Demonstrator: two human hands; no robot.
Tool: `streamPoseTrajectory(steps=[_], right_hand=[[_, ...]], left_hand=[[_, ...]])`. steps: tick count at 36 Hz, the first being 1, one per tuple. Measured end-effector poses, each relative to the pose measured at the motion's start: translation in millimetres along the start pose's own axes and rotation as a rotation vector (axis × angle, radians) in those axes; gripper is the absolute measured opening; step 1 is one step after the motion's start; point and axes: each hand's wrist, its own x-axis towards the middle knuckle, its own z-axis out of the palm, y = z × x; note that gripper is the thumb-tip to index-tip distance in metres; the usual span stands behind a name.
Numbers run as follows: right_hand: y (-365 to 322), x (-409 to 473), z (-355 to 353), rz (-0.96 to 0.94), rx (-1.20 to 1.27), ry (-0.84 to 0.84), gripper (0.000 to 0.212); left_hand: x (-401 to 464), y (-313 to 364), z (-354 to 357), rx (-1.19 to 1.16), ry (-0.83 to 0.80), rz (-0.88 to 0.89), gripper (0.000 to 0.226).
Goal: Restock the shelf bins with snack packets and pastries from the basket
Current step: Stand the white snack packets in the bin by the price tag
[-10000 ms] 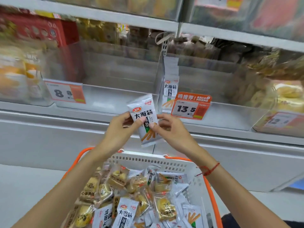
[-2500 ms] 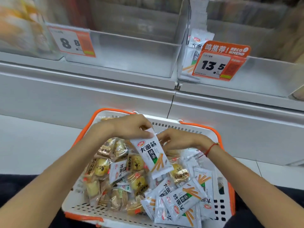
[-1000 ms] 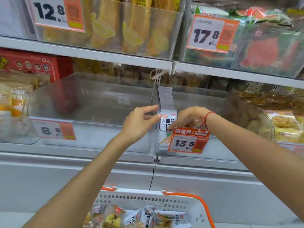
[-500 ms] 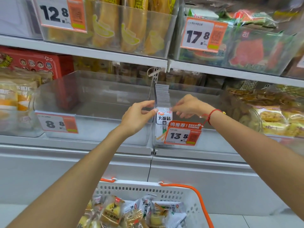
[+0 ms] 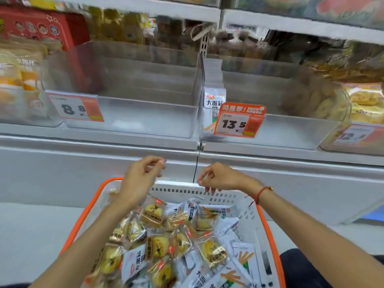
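A white basket with an orange rim (image 5: 272, 235) sits low in front of me, filled with several white snack packets (image 5: 245, 256) and clear-wrapped yellow pastries (image 5: 153, 213). My left hand (image 5: 141, 177) and my right hand (image 5: 218, 176) hover above the basket's far edge, fingers loosely curled, holding nothing. On the shelf, a row of white snack packets (image 5: 214, 100) stands against the left wall of the clear bin (image 5: 291, 129) tagged 13.5. The clear bin (image 5: 145, 121) tagged 8.8 to its left holds nothing visible.
A red box (image 5: 41, 28) and orange-yellow bags (image 5: 18, 80) fill the shelf's left end. Bins of wrapped pastries (image 5: 363, 104) stand at the right. A grey shelf base (image 5: 83, 163) runs below the bins. An upper shelf edge (image 5: 301, 26) overhangs.
Both hands have left the 13.5 bin and dropped to just above the basket, holding nothing. The packet they placed stays in the bin. My view has tilted downward.
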Motion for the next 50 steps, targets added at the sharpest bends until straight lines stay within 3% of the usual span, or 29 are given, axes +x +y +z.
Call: streamPoseTrajectory(steps=[6, 9, 11, 12, 14, 18, 23, 25, 27, 30, 33, 36, 40, 45, 50], right_hand=[[43.6, 13.7, 80.0, 0.077, -0.157, -0.215, 0.024], [52.3, 15.9, 104.4, 0.060, -0.249, -0.287, 0.028], [53.1, 13.5, 111.3, -0.012, -0.329, -0.315, 0.015], [53.6, 11.9, 114.4, -0.069, -0.361, -0.314, 0.007], [53.6, 6.7, 123.3, -0.174, -0.418, -0.295, 0.015], [63.2, 0.8, 150.5, -0.349, -0.583, -0.298, 0.033], [71.3, -2.7, 153.9, -0.434, -0.816, -0.382, 0.035], [73.3, -2.6, 149.2, -0.414, -0.862, -0.460, 0.037], [76.4, -4.1, 147.0, -0.408, -0.872, -0.497, 0.044], [83.0, -8.0, 149.9, -0.400, -0.825, -0.496, 0.033], [82.8, -8.7, 142.7, -0.333, -0.685, -0.473, 0.026], [76.1, -4.6, 123.0, -0.237, -0.473, -0.453, 0.021], [57.9, -2.7, 91.6, -0.204, -0.352, -0.395, 0.015], [18.2, 3.1, 29.8, -0.213, -0.316, -0.205, 0.034], [-24.4, -11.0, -48.5, -0.188, -0.188, 0.014, 0.049]], left_hand=[[-27.5, -73.7, 4.9, 0.497, -0.438, -0.155, 0.014], [-41.5, -91.9, 9.2, 0.654, -0.571, -0.035, 0.020], [-47.3, -98.9, 15.6, 0.778, -0.632, 0.045, 0.039], [-49.0, -99.8, 18.7, 0.832, -0.656, 0.045, 0.048], [-50.1, -99.1, 23.6, 0.891, -0.662, 0.053, 0.049], [-50.7, -90.9, 26.3, 0.990, -0.534, 0.200, 0.019], [-63.2, -78.9, 42.6, 1.013, -0.723, 0.242, 0.002], [-71.8, -76.7, 56.2, 1.014, -0.752, 0.217, 0.010], [-80.3, -79.9, 69.5, 0.994, -0.816, 0.144, 0.021], [-88.4, -84.2, 83.4, 0.870, -1.012, -0.045, 0.021], [-91.6, -82.5, 86.9, 0.673, -1.132, -0.173, 0.036], [-85.2, -79.2, 84.8, 0.506, -1.100, -0.219, 0.030], [-62.5, -68.3, 70.1, 0.482, -0.999, -0.123, 0.021], [-20.0, -36.6, 40.1, 0.363, -0.860, -0.044, 0.001], [12.1, 10.7, 10.8, 0.031, -0.620, -0.016, 0.007]])
